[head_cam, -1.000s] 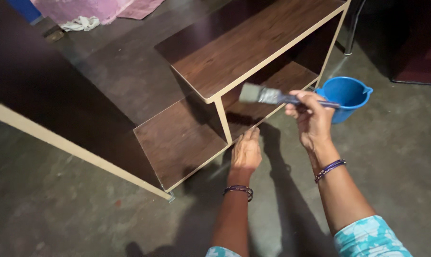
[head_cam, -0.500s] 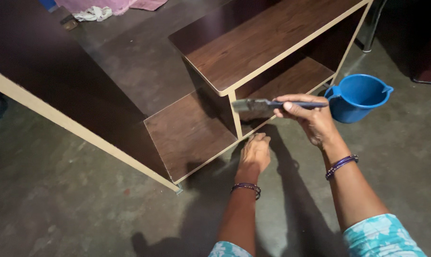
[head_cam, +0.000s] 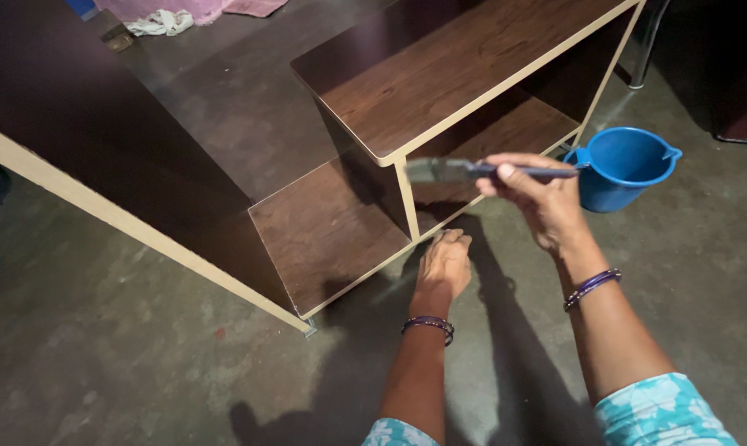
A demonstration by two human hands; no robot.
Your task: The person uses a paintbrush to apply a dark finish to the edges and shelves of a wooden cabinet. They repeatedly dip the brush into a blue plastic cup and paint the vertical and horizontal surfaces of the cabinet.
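Floor (head_cam: 101, 363): bare grey concrete, mottled, with faint scuffs. Resting directly on it: a dark brown wooden shelf unit (head_cam: 439, 91) with pale edge banding, lying on its side across the middle and far part of the scene (inner boards open toward the near side). Blue plastic bucket (head_cam: 625, 165) stands on the floor at right, just beside the unit's right end. Far left: pink cloth (head_cam: 184, 8) and a crumpled white rag (head_cam: 159, 22) on the floor.

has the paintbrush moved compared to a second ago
Yes. The paintbrush has dropped from above the shelf unit's top board to level with its pale front edge.
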